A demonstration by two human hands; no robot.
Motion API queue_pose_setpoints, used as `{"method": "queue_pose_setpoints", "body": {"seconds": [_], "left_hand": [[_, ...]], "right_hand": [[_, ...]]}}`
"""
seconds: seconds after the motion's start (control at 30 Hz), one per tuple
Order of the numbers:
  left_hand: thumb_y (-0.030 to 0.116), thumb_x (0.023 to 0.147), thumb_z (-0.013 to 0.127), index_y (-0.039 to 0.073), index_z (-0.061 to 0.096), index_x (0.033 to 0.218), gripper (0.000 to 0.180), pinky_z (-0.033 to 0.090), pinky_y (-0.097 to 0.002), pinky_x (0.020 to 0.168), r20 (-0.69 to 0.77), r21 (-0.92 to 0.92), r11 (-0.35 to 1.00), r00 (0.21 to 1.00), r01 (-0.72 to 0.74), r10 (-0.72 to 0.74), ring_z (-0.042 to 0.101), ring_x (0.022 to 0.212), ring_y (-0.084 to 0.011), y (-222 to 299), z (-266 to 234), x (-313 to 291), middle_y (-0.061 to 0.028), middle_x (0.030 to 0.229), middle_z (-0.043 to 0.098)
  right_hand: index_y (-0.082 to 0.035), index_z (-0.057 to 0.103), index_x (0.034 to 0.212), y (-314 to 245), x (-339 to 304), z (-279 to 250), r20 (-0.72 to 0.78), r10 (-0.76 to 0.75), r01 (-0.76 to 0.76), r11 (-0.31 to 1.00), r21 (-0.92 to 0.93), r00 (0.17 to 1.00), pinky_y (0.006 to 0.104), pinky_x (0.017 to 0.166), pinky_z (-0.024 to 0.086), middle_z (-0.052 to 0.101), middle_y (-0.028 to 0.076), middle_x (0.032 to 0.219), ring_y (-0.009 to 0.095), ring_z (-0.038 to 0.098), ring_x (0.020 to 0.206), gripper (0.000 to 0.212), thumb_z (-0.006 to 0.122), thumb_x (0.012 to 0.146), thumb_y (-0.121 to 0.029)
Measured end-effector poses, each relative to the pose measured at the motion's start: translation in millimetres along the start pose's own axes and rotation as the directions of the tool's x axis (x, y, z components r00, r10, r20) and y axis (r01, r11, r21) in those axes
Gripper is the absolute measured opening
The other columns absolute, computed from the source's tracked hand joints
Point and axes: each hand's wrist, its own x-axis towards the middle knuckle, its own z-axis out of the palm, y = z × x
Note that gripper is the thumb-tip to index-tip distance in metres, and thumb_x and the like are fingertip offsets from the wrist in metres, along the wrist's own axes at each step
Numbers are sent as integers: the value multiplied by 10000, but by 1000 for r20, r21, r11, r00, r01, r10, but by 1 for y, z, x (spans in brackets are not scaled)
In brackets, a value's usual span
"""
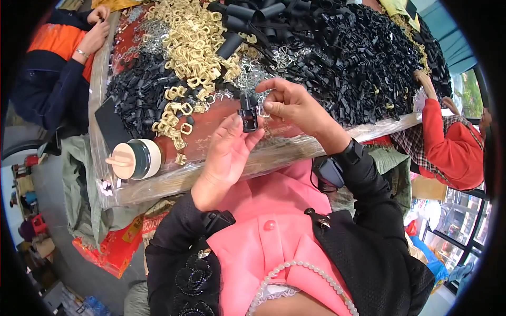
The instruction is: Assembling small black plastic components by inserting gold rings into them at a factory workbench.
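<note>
the left hand [229,147] is raised palm up in front of the near edge of the table [205,178], its thumb and fingers closed around a small black buckle [249,124]. the buckle is held upright in the air, near the middle of the view, with a short black strip standing up from its top. the right hand [295,105] comes in just beside it, thumb and forefinger bent toward the strip; whether they pinch anything is too small to tell

beyond the hands, gold buckles [195,47] lie in a long heap, with a few strays near the left hand. a pile of black pieces [358,63] covers much of the right side, and a smaller black heap [139,89] lies to the left of the gold. silver hooks [250,76] are scattered between the gold and the black

a cream and dark green cup [143,159] stands at the near left corner, beside a dark flat board [112,124]. a co-worker in orange and navy [55,42] is at the far left, and another in red sleeves [448,142] reaches into the pile at the right
</note>
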Motion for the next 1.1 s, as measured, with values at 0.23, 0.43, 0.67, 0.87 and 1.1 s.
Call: {"method": "queue_pose_setpoints", "body": {"seconds": [0.23,0.43,0.67,0.87,1.1], "left_hand": [[189,844,490,12,496,1017,247,438,-287,814,3,6,1000,1000,-31,31,541,897,-154,-3,-7,0,-92,969,565],[185,844,490,-2,492,1023,259,434,-292,827,13,10,1000,1000,-15,15,540,905,-157,1,-12,3,-98,964,567],[191,840,497,-9,498,1029,275,436,-282,826,91,-11,996,992,91,-90,542,908,-162,2,-11,-6,-101,958,570],[195,831,512,-9,501,1033,287,464,-267,781,-5,-8,987,987,158,-158,561,875,-171,3,-8,-9,-92,952,573],[179,817,537,-4,509,1029,281,486,-218,707,-19,4,982,982,186,-186,575,846,-164,6,-11,-8,-74,943,576]], "right_hand": [[8,412,1064,2,-4,13,17,-12,16,974,-224,1000,159,468,358,519,7,708,21,433,558,242,474,840,-62],[-8,485,961,4,-3,8,62,100,-106,990,89,993,155,497,372,532,1,711,20,452,577,140,488,836,-69],[-16,526,857,12,-15,13,123,99,-115,984,136,988,145,545,380,538,-7,722,25,472,611,91,516,827,-101],[-23,521,787,18,-18,17,32,31,-36,986,162,999,157,568,388,543,-17,735,29,477,638,95,533,819,-113],[-16,504,740,3,-20,28,-70,-275,248,930,-271,959,217,541,400,504,22,696,107,498,608,86,556,778,-73]]}}
